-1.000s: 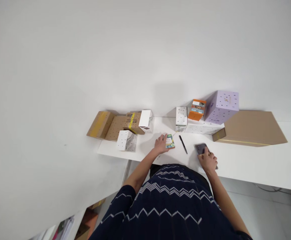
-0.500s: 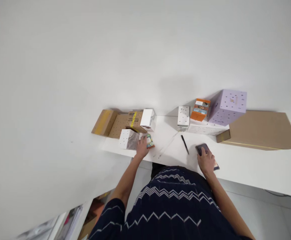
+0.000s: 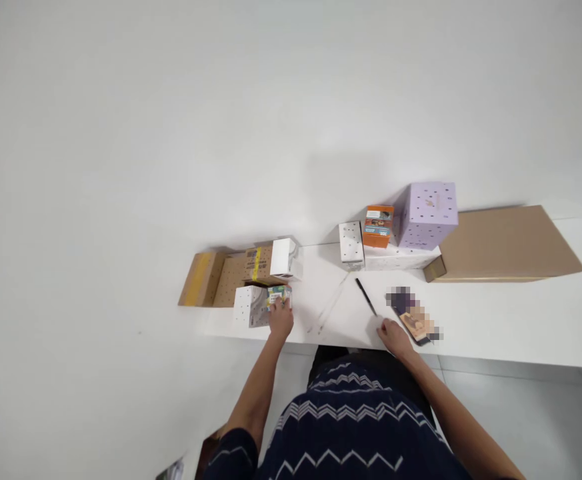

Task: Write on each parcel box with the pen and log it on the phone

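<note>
My left hand (image 3: 281, 321) is closed on a small green and white box (image 3: 278, 297), which it holds against a white dotted box (image 3: 249, 307) at the left end of the white table (image 3: 495, 320). My right hand (image 3: 394, 333) rests on the table near its front edge, just left of a phone (image 3: 411, 316) that lies flat; its fingers look loosely curled with nothing in them. A black pen (image 3: 365, 296) lies between my two hands.
Brown cardboard boxes (image 3: 231, 273) and a white box (image 3: 285, 259) sit at the back left. A white dotted box (image 3: 351, 243), an orange box (image 3: 378, 225) and a lilac box (image 3: 428, 215) stand by the wall. A large flat brown carton (image 3: 505, 243) lies at the right.
My left hand carried the small green box from the table's middle leftward to the white dotted box. My right hand came off the phone and drew back to the table edge.
</note>
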`<action>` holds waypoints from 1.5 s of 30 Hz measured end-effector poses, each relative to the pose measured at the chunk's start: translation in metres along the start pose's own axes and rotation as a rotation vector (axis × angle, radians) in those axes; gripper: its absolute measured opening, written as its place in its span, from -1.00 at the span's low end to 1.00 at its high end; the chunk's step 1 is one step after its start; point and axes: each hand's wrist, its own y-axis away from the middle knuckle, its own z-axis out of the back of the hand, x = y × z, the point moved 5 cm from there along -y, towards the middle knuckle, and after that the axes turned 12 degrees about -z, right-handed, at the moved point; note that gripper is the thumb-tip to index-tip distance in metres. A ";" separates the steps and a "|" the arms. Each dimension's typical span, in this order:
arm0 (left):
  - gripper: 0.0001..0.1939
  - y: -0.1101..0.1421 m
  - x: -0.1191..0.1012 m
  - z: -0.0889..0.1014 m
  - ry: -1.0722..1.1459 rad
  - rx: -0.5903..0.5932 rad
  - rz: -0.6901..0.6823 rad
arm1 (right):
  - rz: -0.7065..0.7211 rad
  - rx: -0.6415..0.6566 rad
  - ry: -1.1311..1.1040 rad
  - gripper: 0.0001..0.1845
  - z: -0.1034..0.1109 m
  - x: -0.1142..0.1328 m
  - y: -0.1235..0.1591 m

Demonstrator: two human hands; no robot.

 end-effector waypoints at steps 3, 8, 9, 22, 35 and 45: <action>-0.50 -0.002 0.004 0.002 0.014 0.013 -0.013 | -0.005 0.021 -0.111 -0.77 0.016 0.008 0.000; -0.52 0.004 -0.014 0.011 0.059 -0.096 -0.094 | 0.070 -0.451 -0.404 -0.59 0.110 0.046 0.011; -0.53 0.006 -0.021 0.013 0.076 -0.132 -0.147 | 0.073 -0.559 -0.434 -0.56 0.131 0.054 0.014; -0.69 0.019 -0.061 0.016 0.329 -0.370 -0.510 | -0.199 -0.789 -0.195 -0.24 0.241 0.142 -0.029; -0.69 -0.004 -0.051 0.032 1.065 -0.167 -0.438 | 0.180 0.013 -1.554 -0.56 0.159 0.123 0.042; -0.23 -0.011 -0.096 0.076 2.051 0.303 -0.234 | 0.165 0.265 -1.638 -0.53 0.079 0.131 0.075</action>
